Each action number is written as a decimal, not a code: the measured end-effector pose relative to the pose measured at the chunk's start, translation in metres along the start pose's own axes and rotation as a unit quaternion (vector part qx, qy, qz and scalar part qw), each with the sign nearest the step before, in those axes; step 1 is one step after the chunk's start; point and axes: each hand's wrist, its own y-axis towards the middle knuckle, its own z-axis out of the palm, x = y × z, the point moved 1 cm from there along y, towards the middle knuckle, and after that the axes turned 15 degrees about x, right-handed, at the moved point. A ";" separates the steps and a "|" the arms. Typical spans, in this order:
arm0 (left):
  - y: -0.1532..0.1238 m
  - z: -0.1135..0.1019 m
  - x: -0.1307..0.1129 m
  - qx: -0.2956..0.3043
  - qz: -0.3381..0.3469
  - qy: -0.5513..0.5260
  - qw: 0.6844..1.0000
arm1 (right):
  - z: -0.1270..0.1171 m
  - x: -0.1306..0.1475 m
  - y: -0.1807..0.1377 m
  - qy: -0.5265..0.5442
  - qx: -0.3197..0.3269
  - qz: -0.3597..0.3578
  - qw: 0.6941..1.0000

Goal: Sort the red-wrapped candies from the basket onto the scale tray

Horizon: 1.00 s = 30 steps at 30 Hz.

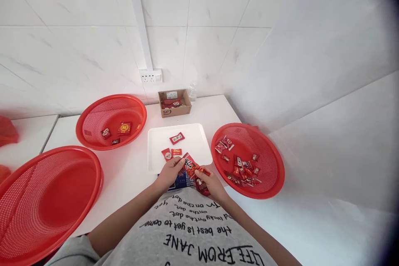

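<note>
Between my hands is a red snack packet [189,166] with white and black lettering. My left hand [170,173] pinches its left edge. At the packet's right end, my right hand [212,183] is closed on it, and more dark red packets [202,187] show below those fingers. Just beyond lies a white tray [156,136] with a few small red packets on it, one of them a red-and-white packet [177,138] near the middle. Under my hands, partly covered, is a dark blue printed item [182,181] whose kind I cannot make out.
On the right, a red basket [276,158] holds several small wrapped snacks. Another red basket [81,122] at the back left has a few packets in it. A larger red basket [97,174] stands front left. A cardboard box [177,111] with packets sits by the wall.
</note>
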 end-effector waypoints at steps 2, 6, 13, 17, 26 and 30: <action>-0.001 -0.001 0.000 0.000 -0.005 -0.004 1.000 | 0.000 0.000 0.000 0.001 -0.006 0.004 1.000; -0.001 -0.004 -0.001 0.000 -0.011 -0.014 1.000 | 0.001 0.000 0.000 0.004 -0.001 0.006 1.000; 0.001 -0.011 -0.004 0.007 -0.013 -0.061 0.998 | 0.004 0.002 0.001 0.012 0.015 0.006 1.000; 0.003 -0.009 0.000 -0.003 -0.002 -0.028 1.000 | 0.005 0.002 0.002 -0.010 0.015 0.008 1.000; -0.002 -0.004 0.015 0.041 -0.097 -0.070 0.992 | -0.003 -0.004 0.002 0.032 -0.014 0.027 0.999; -0.002 -0.006 0.020 0.045 -0.109 -0.003 0.993 | -0.005 -0.003 0.005 0.064 -0.033 0.019 0.997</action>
